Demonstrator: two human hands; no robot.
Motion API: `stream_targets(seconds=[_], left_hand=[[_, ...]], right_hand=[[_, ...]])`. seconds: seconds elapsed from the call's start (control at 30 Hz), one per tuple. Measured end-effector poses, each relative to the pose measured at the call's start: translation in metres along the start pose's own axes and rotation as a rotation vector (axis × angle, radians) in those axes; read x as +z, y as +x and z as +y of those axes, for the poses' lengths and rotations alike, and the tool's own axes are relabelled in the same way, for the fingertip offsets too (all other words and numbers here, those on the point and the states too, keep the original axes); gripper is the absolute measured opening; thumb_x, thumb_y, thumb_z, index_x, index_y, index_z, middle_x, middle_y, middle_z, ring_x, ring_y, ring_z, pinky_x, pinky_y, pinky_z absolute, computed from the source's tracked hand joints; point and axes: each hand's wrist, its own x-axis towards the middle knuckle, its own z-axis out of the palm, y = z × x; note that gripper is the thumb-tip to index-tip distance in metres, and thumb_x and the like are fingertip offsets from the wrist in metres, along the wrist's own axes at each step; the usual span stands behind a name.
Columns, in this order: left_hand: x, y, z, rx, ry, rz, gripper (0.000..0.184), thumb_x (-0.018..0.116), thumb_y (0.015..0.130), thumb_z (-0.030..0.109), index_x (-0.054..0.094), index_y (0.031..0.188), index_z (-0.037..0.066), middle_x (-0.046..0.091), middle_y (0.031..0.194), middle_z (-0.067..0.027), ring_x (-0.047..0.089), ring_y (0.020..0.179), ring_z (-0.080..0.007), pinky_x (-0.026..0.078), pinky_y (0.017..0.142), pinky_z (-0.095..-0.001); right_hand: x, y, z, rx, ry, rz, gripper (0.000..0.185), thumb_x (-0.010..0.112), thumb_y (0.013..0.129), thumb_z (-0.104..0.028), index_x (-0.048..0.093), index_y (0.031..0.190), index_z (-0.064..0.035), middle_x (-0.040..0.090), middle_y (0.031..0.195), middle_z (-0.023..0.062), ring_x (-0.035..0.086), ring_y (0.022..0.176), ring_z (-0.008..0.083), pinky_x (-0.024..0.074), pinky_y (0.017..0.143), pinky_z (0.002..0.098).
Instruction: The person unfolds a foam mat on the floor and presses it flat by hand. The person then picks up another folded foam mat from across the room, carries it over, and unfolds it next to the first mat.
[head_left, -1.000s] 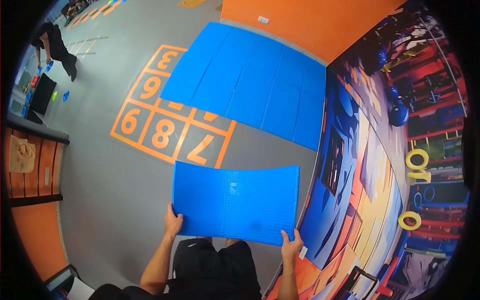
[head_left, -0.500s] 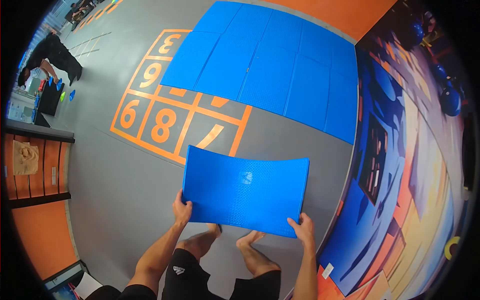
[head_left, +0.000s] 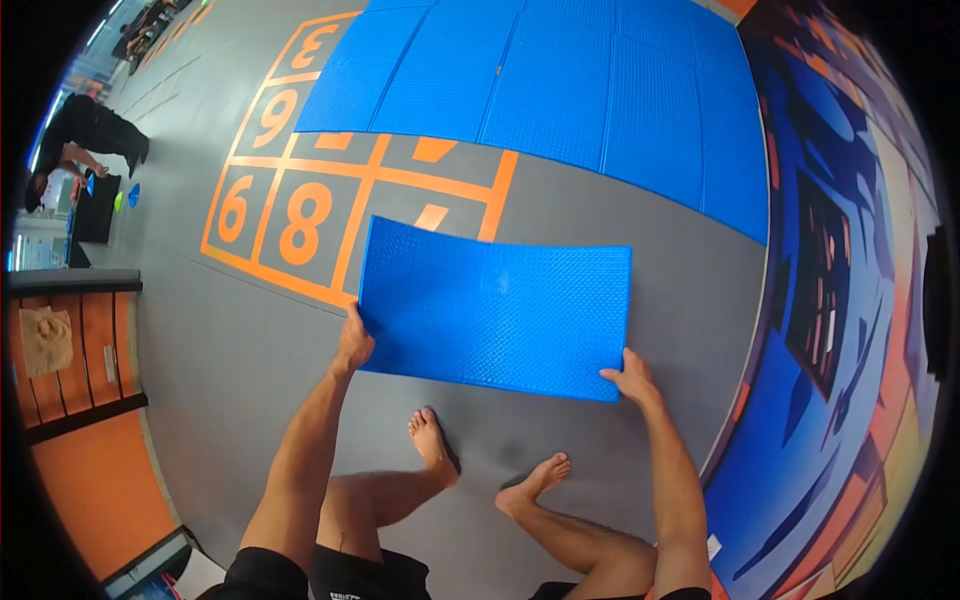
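Note:
A blue textured foam mat (head_left: 495,310) is held out in front of me above the grey floor, sagging slightly in its middle. My left hand (head_left: 355,340) grips its left edge near the lower corner, thumb on top. At the opposite side my right hand (head_left: 632,378) is closed on the right edge near the lower corner. The fingers under the mat are partly hidden. Beyond it, blue mats (head_left: 550,90) lie side by side on the floor, with a bare strip of floor between them and the held one.
Orange numbered squares (head_left: 300,222) mark the grey floor (head_left: 240,370), partly covered by the laid mats. A painted wall (head_left: 800,300) runs along the right. An orange shelf unit (head_left: 85,350) stands left. Farther back, a person in black (head_left: 95,135) bends over beside small coloured cones.
The held mat has moved forward, toward the laid mats, with both hands still on it. My view has tilted down, and my bare feet show more fully.

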Motion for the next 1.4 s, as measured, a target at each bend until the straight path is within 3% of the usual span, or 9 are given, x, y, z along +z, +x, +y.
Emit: stream_targets(seconds=[0.2,0.33,0.5,0.7,0.9,1.1,1.13,1.3,1.4], left_hand=[[0.055,0.055,-0.022,0.285,0.111,0.118,0.063,0.042,0.077,-0.010,0.030,0.138,-0.003,0.052,0.123,-0.0373,0.054,0.110,-0.0543,0.047,0.094,-0.0532],[0.071,0.126,-0.017,0.165,0.284,-0.013,0.061,0.045,0.079,-0.007,0.030,0.137,-0.001,0.053,0.119,-0.0352,0.055,0.108,-0.0540,0.047,0.096,-0.0553],[0.091,0.191,0.013,0.093,0.522,-0.143,0.063,0.062,0.086,0.015,0.029,0.138,0.001,0.053,0.123,-0.0318,0.056,0.109,-0.0525,0.048,0.096,-0.0559],[0.112,0.215,0.044,0.161,0.586,-0.140,0.100,0.078,0.075,0.057,0.026,0.143,0.005,0.051,0.130,-0.0276,0.056,0.114,-0.0497,0.048,0.097,-0.0562],[0.142,0.232,0.081,0.187,0.668,-0.092,0.094,0.081,0.076,0.046,0.028,0.143,0.006,0.054,0.126,-0.0219,0.057,0.118,-0.0414,0.050,0.093,-0.0540],[0.141,0.219,0.085,0.247,0.524,0.037,0.104,0.079,0.079,0.045,0.017,0.156,0.012,0.040,0.146,-0.0191,0.047,0.129,-0.0424,0.045,0.096,-0.0636],[0.141,0.222,0.084,0.244,0.607,0.073,0.104,0.077,0.080,0.048,0.016,0.158,0.017,0.023,0.160,-0.0179,0.032,0.141,-0.0455,0.035,0.103,-0.0699],[0.130,0.179,0.081,0.440,0.815,-0.109,0.091,0.069,0.085,0.053,0.022,0.157,0.024,0.010,0.164,-0.0197,0.017,0.147,-0.0480,0.028,0.108,-0.0710],[0.125,0.159,0.074,0.518,0.763,-0.260,0.089,0.066,0.086,0.056,0.023,0.157,0.025,0.009,0.164,-0.0206,0.015,0.148,-0.0486,0.028,0.109,-0.0703]], right_hand=[[0.044,0.015,0.048,0.423,0.114,-0.245,0.053,0.075,0.087,-0.020,0.054,0.129,0.0046,0.066,0.116,0.0197,0.066,0.109,0.0311,0.0628,0.070,0.0452],[0.115,0.007,0.108,0.523,0.289,-0.337,0.064,0.073,0.089,-0.022,0.044,0.137,0.0064,0.059,0.128,0.0225,0.064,0.111,0.0350,0.0626,0.073,0.0498],[0.176,-0.030,0.087,0.670,0.181,-0.248,0.060,0.065,0.094,-0.037,0.048,0.127,0.0105,0.067,0.110,0.0239,0.073,0.072,0.0310,0.0620,0.062,0.0428],[0.198,-0.025,0.120,0.457,-0.187,-0.302,0.063,0.052,0.099,-0.048,0.054,0.127,0.0085,0.067,0.115,0.0239,0.073,0.073,0.0289,0.0594,0.069,0.0425],[0.198,-0.021,0.121,0.284,-0.498,-0.452,0.071,0.032,0.100,-0.061,0.067,0.125,-0.0045,0.067,0.122,0.0189,0.062,0.118,0.0365,0.0490,0.098,0.0454],[0.190,-0.013,0.052,0.501,-0.866,-0.739,0.075,0.033,0.099,-0.064,0.071,0.116,-0.0017,0.068,0.121,0.0172,0.066,0.109,0.0375,0.0558,0.086,0.0474],[0.209,-0.014,0.059,0.342,-0.828,-0.707,0.072,0.035,0.099,-0.062,0.071,0.115,-0.0020,0.069,0.119,0.0180,0.066,0.108,0.0370,0.0550,0.087,0.0477],[0.285,-0.036,0.049,-0.278,-0.703,-0.711,0.058,0.048,0.099,-0.052,0.072,0.105,0.0003,0.072,0.102,0.0192,0.071,0.092,0.0352,0.0552,0.082,0.0483],[0.210,-0.024,-0.039,-0.159,-0.514,-0.925,0.045,0.055,0.097,-0.044,0.073,0.100,-0.0024,0.073,0.094,0.0184,0.070,0.088,0.0347,0.0541,0.079,0.0478]])
